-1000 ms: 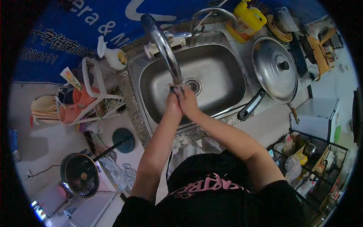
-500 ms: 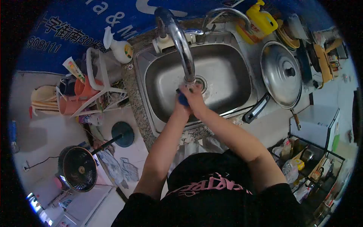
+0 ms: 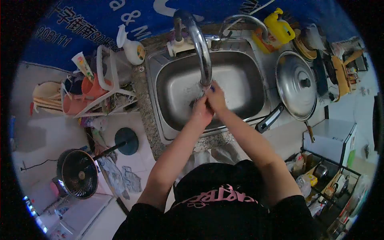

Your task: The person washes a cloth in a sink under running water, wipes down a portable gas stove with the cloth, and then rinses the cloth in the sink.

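Observation:
Under the spout of the chrome faucet (image 3: pixel 204 60), both hands are close together over the steel sink (image 3: pixel 180 82). My left hand (image 3: pixel 203 111) is closed, and a small dark thing (image 3: pixel 193 103) shows at its outer side; its kind cannot be made out. My right hand (image 3: pixel 216 99) touches the left from the right side. Its fingers are bent and somewhat blurred, with a bit of blue (image 3: pixel 213 89) showing near them. The drain is hidden behind the hands and spout.
A second, thinner faucet (image 3: pixel 244 18) stands at the sink's back right, near a yellow jug (image 3: pixel 282 32). A lidded pan (image 3: pixel 296 86) lies right of the sink, its handle pointing toward me. On the left are a white spray bottle (image 3: pixel 132 50) and a white rack (image 3: pixel 114 86).
Both hands have shifted slightly right, and the right hand has moved up toward the spout. The blue thing between the hands is now mostly hidden. The whole view has shifted slightly.

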The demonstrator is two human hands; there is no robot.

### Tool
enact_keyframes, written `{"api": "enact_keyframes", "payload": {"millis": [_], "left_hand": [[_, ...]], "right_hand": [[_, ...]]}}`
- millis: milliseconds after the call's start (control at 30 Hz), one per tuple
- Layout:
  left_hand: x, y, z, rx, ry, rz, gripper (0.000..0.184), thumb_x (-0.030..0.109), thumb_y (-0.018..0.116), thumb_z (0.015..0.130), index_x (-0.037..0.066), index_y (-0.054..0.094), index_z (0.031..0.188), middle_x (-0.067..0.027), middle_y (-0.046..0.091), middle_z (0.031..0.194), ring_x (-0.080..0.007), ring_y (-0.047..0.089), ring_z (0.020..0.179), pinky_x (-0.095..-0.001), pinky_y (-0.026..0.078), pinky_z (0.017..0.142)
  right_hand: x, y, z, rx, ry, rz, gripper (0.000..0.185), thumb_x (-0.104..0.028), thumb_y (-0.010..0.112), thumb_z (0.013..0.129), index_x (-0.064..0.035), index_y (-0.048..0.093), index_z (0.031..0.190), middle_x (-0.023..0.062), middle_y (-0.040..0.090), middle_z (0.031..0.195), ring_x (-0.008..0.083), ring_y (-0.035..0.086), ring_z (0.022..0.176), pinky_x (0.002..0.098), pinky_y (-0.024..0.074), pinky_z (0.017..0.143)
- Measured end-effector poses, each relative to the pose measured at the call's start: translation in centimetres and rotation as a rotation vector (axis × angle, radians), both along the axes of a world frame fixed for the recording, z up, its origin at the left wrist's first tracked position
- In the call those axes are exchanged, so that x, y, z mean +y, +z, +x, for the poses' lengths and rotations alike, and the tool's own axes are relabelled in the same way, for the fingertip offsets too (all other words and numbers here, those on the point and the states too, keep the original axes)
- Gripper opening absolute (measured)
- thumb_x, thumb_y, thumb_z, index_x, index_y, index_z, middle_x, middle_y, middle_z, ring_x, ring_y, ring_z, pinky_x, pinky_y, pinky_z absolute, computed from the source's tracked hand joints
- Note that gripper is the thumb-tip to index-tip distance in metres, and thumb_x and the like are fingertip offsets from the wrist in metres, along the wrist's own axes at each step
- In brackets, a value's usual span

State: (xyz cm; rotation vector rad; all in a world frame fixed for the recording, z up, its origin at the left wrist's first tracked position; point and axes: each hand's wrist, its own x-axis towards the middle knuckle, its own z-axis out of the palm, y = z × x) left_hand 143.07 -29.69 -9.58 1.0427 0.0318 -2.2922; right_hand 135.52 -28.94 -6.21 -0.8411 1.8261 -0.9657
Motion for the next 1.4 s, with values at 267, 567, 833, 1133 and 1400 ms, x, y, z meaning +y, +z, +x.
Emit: {"api": "enact_keyframes", "payload": {"millis": [267, 567, 833, 1133, 1400], "left_hand": [[-0.6, -4.2, 1.3, 0.554, 0.007, -0.312, 0.039, 0.040, 0.043, 0.092, 0.011, 0.052, 0.115, -0.0056, 0.057, 0.112, -0.0193, 0.054, 0.102, -0.0362, 0.044, 0.086], [-1.2, -1.1, 1.5, 0.423, -0.054, -0.229, 0.047, 0.054, 0.047, 0.085, 0.014, 0.057, 0.107, -0.0069, 0.061, 0.104, -0.0230, 0.056, 0.096, -0.0416, 0.044, 0.086], [-0.9, -0.3, -0.8, 0.176, 0.154, 0.039, 0.039, 0.041, 0.055, 0.087, 0.014, 0.054, 0.114, -0.0021, 0.057, 0.115, -0.0188, 0.055, 0.104, -0.0389, 0.046, 0.084], [-2.4, -6.8, 1.2, 0.702, -0.088, -0.161, 0.020, 0.023, 0.046, 0.091, 0.008, 0.056, 0.098, -0.0068, 0.062, 0.085, -0.0206, 0.061, 0.074, -0.0300, 0.052, 0.066], [-0.4, -3.9, 0.4, 0.419, 0.123, -0.145, 0.033, 0.034, 0.043, 0.090, 0.009, 0.053, 0.109, -0.0078, 0.057, 0.109, -0.0210, 0.052, 0.103, -0.0389, 0.042, 0.090]], "right_hand": [[1.3, -4.3, 3.0, 0.657, 0.190, -0.155, 0.046, -0.024, 0.045, 0.088, -0.0071, 0.043, 0.131, 0.0253, 0.039, 0.133, 0.0435, 0.031, 0.126, 0.0416, 0.0258, 0.106], [0.9, -1.6, 1.8, 0.598, 0.241, -0.157, 0.042, -0.028, 0.046, 0.089, -0.0006, 0.046, 0.121, 0.0260, 0.048, 0.118, 0.0410, 0.048, 0.105, 0.0485, 0.0358, 0.090], [-1.6, -1.5, -1.1, 1.132, 0.254, -0.359, 0.034, -0.029, 0.048, 0.088, -0.0038, 0.057, 0.109, 0.0152, 0.057, 0.116, 0.0289, 0.051, 0.108, 0.0395, 0.0391, 0.091], [0.8, 0.9, -1.4, -0.369, -0.218, -0.246, 0.033, -0.027, 0.047, 0.093, 0.0011, 0.059, 0.106, 0.0093, 0.063, 0.094, 0.0209, 0.057, 0.090, 0.0338, 0.0434, 0.084], [0.4, -3.5, -1.6, 0.406, 0.483, -0.137, 0.033, -0.021, 0.050, 0.087, -0.0042, 0.058, 0.114, 0.0196, 0.054, 0.119, 0.0345, 0.047, 0.114, 0.0416, 0.0238, 0.106]]}}
